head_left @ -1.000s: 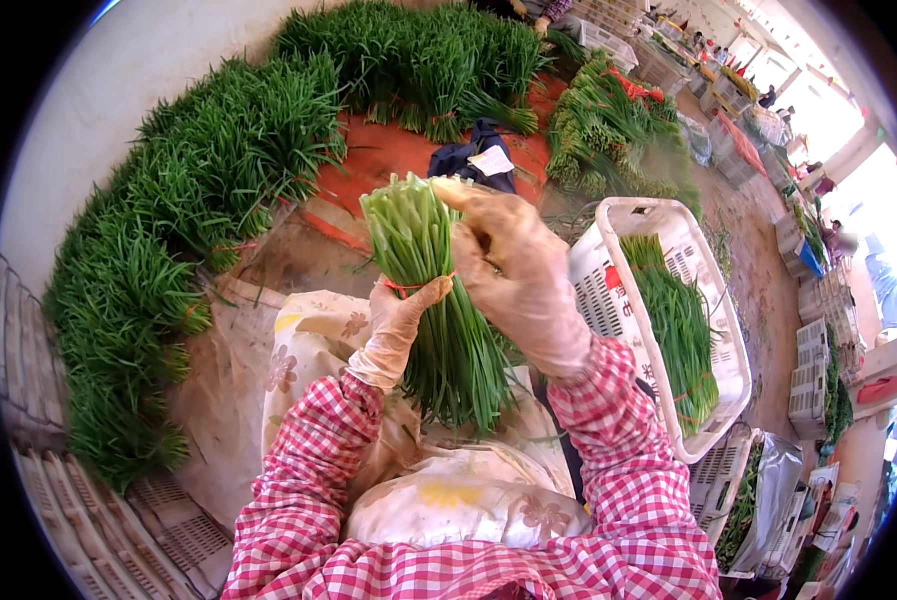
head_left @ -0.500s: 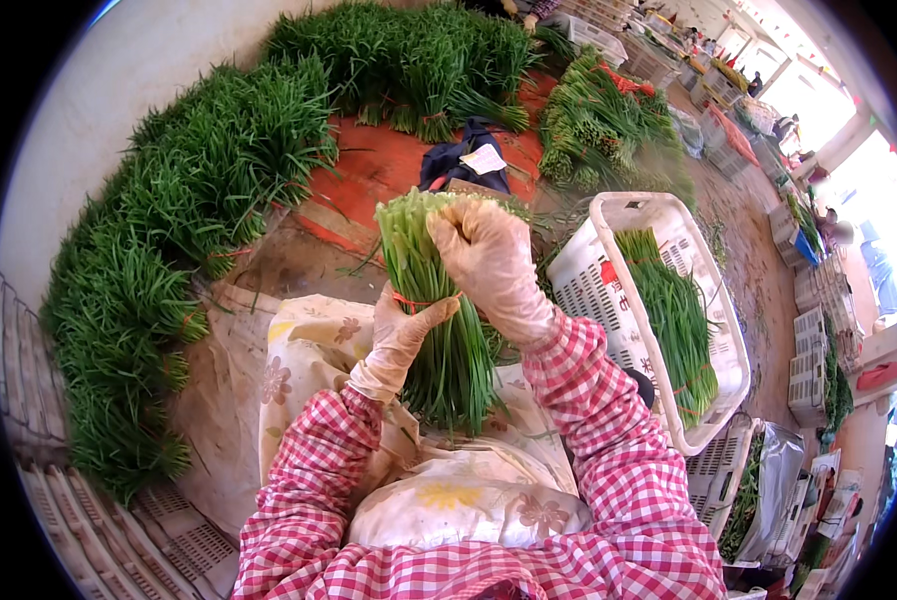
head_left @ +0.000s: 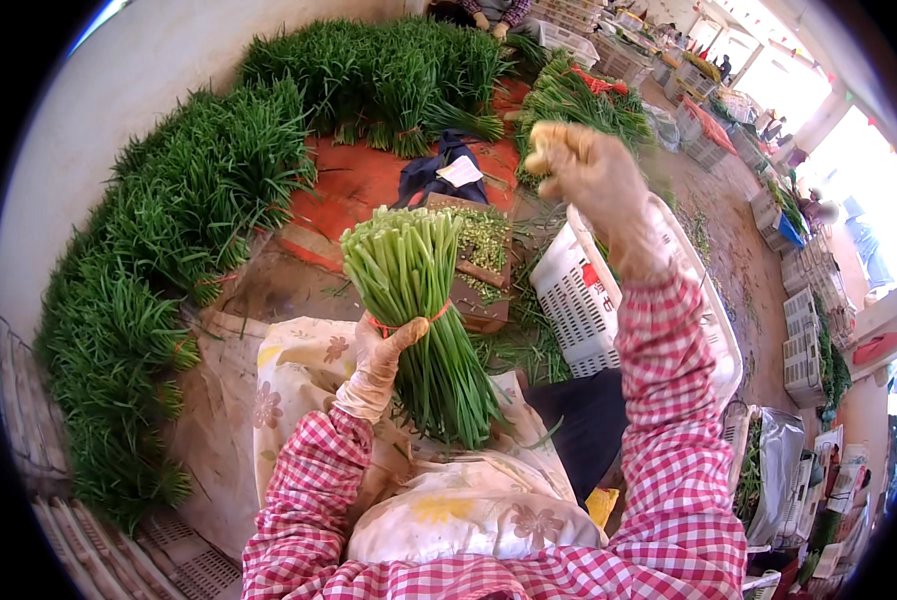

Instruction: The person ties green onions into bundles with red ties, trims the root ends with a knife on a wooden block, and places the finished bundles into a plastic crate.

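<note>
My left hand point(head_left: 383, 358), in a pale glove, is closed round a bunch of green chives point(head_left: 408, 265) just below its red band. The bunch's pale cut ends point up and away from me, while its leaves hang over my floral apron point(head_left: 278, 400). Raised to the right, apart from the bunch, is my gloved right hand point(head_left: 593, 175). Its fingers are curled together and slightly blurred; what they hold, if anything, cannot be made out. Beyond the bunch lies a wooden board point(head_left: 483, 240) strewn with trimmed stem ends.
A white plastic crate point(head_left: 578, 300) stands at my right, partly hidden by my arm. Banded bunches point(head_left: 168, 230) line the wall at left; another pile point(head_left: 568, 100) lies far right. Dark cloth point(head_left: 443, 170) sits on red sheeting. At the top, a person's hands point(head_left: 493, 22) show.
My right hand has left the top of the bunch and swung up and right, over the crate. The bunch has tilted leftward in my left hand, and the board is now visible.
</note>
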{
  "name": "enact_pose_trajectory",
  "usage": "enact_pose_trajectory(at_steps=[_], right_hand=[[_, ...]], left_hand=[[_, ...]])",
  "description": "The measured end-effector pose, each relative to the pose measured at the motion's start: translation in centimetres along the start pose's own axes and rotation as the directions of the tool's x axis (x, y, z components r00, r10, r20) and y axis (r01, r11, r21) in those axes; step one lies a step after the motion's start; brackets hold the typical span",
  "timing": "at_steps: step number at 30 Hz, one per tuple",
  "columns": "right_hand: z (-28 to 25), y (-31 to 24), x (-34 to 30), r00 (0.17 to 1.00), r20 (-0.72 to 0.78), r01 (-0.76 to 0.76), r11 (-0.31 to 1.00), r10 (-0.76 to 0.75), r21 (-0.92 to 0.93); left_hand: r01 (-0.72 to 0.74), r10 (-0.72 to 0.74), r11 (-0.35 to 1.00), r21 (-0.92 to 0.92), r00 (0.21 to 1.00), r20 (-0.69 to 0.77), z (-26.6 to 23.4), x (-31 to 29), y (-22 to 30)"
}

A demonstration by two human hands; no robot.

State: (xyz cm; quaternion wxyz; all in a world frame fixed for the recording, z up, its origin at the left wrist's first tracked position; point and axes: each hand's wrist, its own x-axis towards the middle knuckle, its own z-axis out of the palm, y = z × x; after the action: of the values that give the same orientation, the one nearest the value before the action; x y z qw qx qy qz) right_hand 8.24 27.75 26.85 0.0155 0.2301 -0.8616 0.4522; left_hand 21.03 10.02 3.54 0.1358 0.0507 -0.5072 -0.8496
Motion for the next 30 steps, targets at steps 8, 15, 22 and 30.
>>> enact_pose_trajectory(at_steps=[8, 15, 22, 30], right_hand=[[6.9, 6.3, -2.0, 0.949, 0.259, -0.231, 0.956, 0.180, 0.182], [9.3, 5.7, -2.4, 0.967, -0.006, 0.252, 0.960, -0.255, -0.125], [3.4, 2.6, 2.3, 0.821, -0.450, 0.341, 0.934, -0.352, -0.107], [-9.2, 3.6, 5.6, 0.495, -0.481, -0.079, 0.514, -0.724, -0.854]], left_hand=[[0.036, -0.035, 0.999, -0.024, 0.999, 0.035, 0.0, -0.4, -0.2], [0.030, -0.029, 0.999, -0.017, 0.998, 0.061, -0.2, -0.1, 0.1], [0.120, -0.119, 0.990, -0.077, 0.993, 0.017, 0.8, 0.5, -0.6], [0.024, -0.006, 0.996, 0.087, 0.979, -0.202, -1.0, 2.1, -3.9]])
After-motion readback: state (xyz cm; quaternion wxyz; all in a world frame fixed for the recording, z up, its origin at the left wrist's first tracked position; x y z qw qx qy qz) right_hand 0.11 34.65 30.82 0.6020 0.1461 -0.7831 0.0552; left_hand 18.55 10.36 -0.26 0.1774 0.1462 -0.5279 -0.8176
